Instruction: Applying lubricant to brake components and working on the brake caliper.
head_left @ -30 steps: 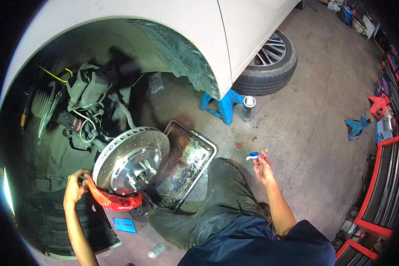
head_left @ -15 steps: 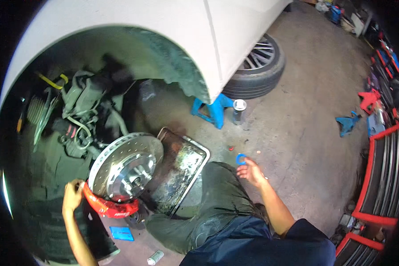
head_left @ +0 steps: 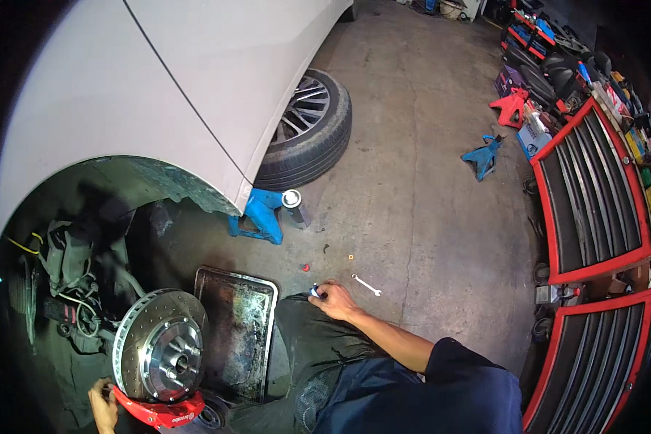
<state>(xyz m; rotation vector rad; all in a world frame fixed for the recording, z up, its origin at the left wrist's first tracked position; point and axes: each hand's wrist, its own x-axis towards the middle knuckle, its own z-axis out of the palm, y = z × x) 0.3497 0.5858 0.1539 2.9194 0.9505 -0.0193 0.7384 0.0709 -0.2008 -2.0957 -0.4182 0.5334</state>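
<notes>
My left hand [head_left: 103, 406] is closed at the left end of a red brake caliper [head_left: 159, 413], which sits at the lower edge of a drilled brake disc [head_left: 132, 347]. The disc is mounted on the hub inside the wheel arch of a white car. In front of my right knee, my right hand [head_left: 334, 301] pinches a small blue ring [head_left: 315, 291], partly covered by the fingers. A wrench [head_left: 367, 285] lies on the floor just beyond that hand. Close by are a small red piece [head_left: 306, 267] and a small orange ring [head_left: 351, 257].
A dirty metal tray [head_left: 270, 318] lies between the disc and my leg. Beyond it stand a blue jack stand [head_left: 264, 215] and a spray can [head_left: 294, 210], with a wheel [head_left: 307, 148] lying behind. Red-framed creeper-like panels [head_left: 593, 199] line the right side, near another blue stand [head_left: 482, 158].
My view has swung right, so the car and disc sit further left. My right hand has drawn in toward my knee with the blue ring. The wrench has come into sight; my left hand stays at the caliper.
</notes>
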